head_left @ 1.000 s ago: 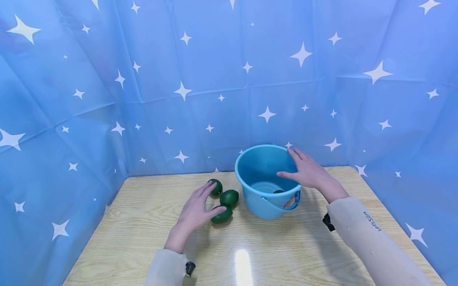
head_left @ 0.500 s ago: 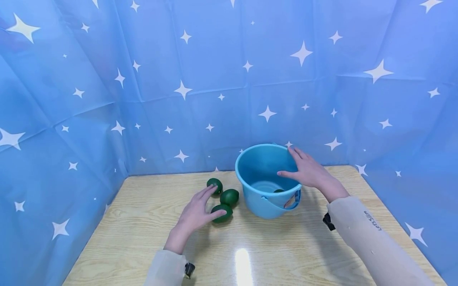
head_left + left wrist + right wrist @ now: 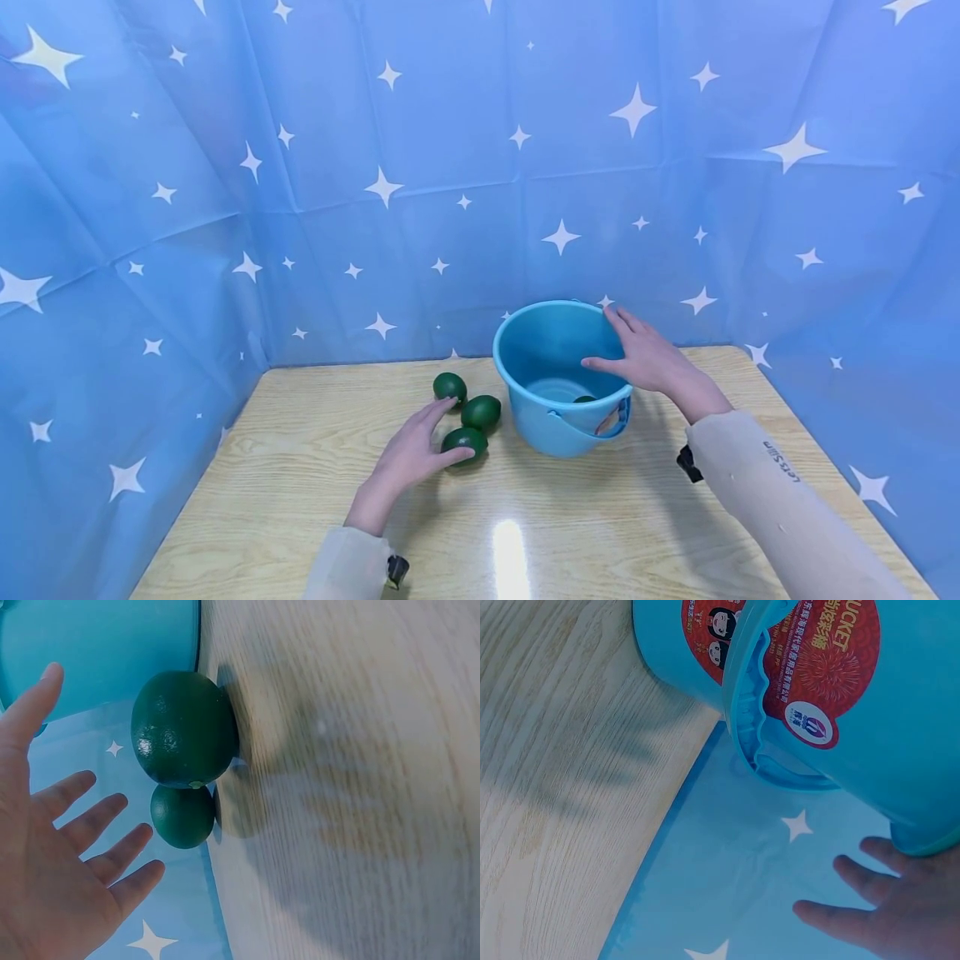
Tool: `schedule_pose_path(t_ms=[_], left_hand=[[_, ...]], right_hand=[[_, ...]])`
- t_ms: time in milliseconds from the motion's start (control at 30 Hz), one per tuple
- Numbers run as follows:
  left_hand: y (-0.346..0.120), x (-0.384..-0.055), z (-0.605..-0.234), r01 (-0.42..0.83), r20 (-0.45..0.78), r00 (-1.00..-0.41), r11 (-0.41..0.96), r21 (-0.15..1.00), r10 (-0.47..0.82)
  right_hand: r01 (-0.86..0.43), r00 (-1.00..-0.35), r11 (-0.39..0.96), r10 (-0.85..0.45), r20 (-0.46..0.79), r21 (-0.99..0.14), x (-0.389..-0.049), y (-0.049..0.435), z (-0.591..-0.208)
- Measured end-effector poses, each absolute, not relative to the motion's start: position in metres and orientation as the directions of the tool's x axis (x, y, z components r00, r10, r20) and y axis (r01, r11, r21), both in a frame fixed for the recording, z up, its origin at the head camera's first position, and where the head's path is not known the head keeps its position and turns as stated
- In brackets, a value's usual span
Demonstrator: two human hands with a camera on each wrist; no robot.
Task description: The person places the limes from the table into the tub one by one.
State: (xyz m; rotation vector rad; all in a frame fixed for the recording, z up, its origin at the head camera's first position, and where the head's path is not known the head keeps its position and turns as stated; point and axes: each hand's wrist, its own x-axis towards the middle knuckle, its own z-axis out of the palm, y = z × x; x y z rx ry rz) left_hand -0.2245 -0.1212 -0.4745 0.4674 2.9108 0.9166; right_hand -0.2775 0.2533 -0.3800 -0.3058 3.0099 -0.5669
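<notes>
Three dark green limes lie grouped on the table to the left of a light blue bucket (image 3: 551,427): a far lime (image 3: 448,386), a middle lime (image 3: 482,412) and a near lime (image 3: 462,441). With fingers spread, my left hand (image 3: 408,454) hovers beside the near lime and holds nothing; the left wrist view shows its palm (image 3: 52,885) apart from the fruit. My right hand (image 3: 652,358) is at the bucket's right rim, fingers extended and thumb over the opening. Whether it touches the rim I cannot tell. Inside the bucket, part of a green fruit (image 3: 584,399) shows; the front wall hides the rest.
The wooden table (image 3: 300,483) carries everything. A blue star-patterned cloth (image 3: 450,125) stands close behind it and along both sides. The bucket's handle (image 3: 611,429) hangs down at its front right, and a red label (image 3: 825,667) is on its wall.
My left hand has drawn slightly back toward me, so more of the far lime shows. The right hand, bucket and limes have stayed in place.
</notes>
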Motion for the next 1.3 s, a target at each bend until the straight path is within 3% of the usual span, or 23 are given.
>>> schedule_pose_path(t_ms=[1300], left_hand=[[-0.119, -0.221, -0.500, 0.159, -0.028, -0.947, 0.542, 0.826, 0.321]], right_hand=[[-0.181, -0.979, 0.913, -0.203, -0.025, -0.365, -0.280, 0.255, -0.382]])
